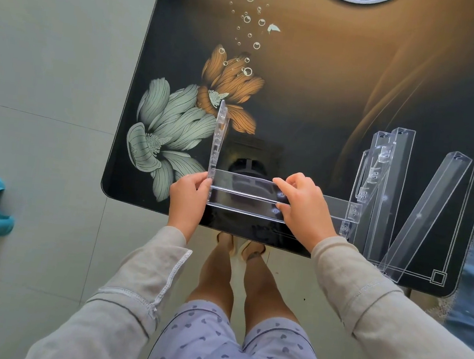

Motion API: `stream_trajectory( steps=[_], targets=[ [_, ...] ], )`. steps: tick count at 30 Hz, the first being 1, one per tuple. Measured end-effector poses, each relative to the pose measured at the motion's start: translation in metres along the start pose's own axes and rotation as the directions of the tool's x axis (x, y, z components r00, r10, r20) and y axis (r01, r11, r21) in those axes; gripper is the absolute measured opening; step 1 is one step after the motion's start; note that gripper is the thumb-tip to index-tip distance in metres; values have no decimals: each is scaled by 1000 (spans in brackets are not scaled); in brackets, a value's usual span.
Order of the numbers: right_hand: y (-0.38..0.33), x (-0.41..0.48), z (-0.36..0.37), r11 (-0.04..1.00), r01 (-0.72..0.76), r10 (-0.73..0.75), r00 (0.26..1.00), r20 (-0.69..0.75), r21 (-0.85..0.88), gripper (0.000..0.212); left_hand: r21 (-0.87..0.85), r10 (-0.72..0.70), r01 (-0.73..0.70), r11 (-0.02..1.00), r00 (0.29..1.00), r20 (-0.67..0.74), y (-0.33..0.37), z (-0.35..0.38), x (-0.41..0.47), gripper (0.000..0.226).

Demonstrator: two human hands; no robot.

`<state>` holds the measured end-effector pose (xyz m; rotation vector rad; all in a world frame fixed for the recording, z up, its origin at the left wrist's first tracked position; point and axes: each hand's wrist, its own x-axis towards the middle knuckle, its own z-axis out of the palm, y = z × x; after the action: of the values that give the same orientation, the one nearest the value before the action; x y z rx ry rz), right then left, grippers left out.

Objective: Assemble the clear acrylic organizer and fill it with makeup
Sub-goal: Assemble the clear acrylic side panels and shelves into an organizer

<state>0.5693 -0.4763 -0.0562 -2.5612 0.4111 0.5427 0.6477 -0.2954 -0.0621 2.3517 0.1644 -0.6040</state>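
Left grip (189,194) pinches the clear shelf (242,201) at its left end, against the upright side panel (219,141); right grip (301,205) pinches it mid-length. It lies left-right along the near edge of the bench (329,101).

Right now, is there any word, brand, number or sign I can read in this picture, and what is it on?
No readable text anywhere.
Loose acrylic pieces: a tiny dark mark on each top end, too small to read.
Table: printed flowers, bubbles and a small square emblem, no lettering.
Shelf piece gripped by the left hand and right hand: no label visible.
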Motion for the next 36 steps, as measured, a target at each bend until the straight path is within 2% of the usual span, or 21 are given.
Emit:
stream_trajectory(
  steps=[10,13,16,18,21,23,25,30,36],
  targets=[
    [2,-11,0,1000,20,-21,995,-102,-17,48,63,51,-49,997,999,-20,1,9,-2,26],
    [8,-33,-2,994,-53,77,960,-268,93,40,73,55,-53,996,998,-27,3,9,-2,26],
    [27,-60,-2,956,-152,247,880,-406,253,22,85,48,-45,995,998,-35,5,9,-4,26],
    [40,-70,-2,868,-261,439,801,-407,423,9,91,48,-44,995,998,-36,5,9,-5,27],
    [56,-71,-3,604,-414,742,603,-292,681,4,102,53,-49,994,998,-38,7,10,-7,27],
    [61,-65,-5,471,-442,822,535,-198,763,5,106,56,-53,993,998,-32,7,10,-7,26],
    [63,-60,-6,482,-478,817,549,-179,734,12,113,57,-54,992,998,-28,7,10,-7,25],
    [66,-54,-11,559,-549,792,575,-204,621,10,126,45,-41,991,999,-26,8,11,-7,26],
    [66,-53,-13,655,-532,729,633,-262,537,19,149,28,-25,989,999,-21,9,11,-6,29]
  ],
)
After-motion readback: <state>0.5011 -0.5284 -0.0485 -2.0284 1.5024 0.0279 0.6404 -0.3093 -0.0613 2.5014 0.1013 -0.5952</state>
